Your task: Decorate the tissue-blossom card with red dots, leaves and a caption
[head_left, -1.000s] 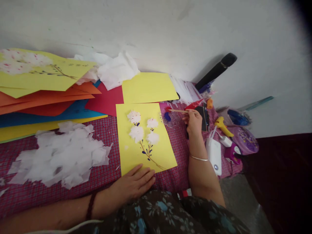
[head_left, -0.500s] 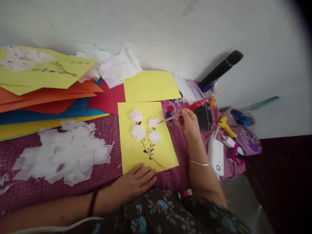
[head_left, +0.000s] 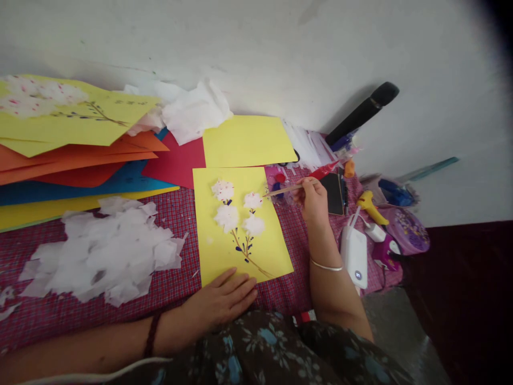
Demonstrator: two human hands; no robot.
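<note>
A yellow sheet (head_left: 212, 256) lies before me, bearing a painted brown branch with dark blue leaves and white tissue blossoms (head_left: 227, 218). Red specks dot the upper two blossoms. My left hand (head_left: 228, 298) rests flat, fingers stretched out, on the sheet's lower edge. In my right hand (head_left: 313, 199), pinched between the fingers, is a thin wooden stick (head_left: 284, 190). Its tip sits just right of the upper right blossom (head_left: 253, 200); whether it touches the paper, I cannot tell. Small paint containers (head_left: 279, 184) are partly hidden beyond the stick.
A heap of white tissue squares (head_left: 116, 251) lies left. Stacked coloured paper and a finished flower picture (head_left: 132, 115) stand behind it. To the right are a white power bank (head_left: 354, 256), a yellow glue gun (head_left: 372, 207) and a black microphone (head_left: 364, 112) against the wall.
The stick's tip has lifted off the upper right blossom and moved slightly right and up. My right hand has shifted a little with it; the left hand stays in place.
</note>
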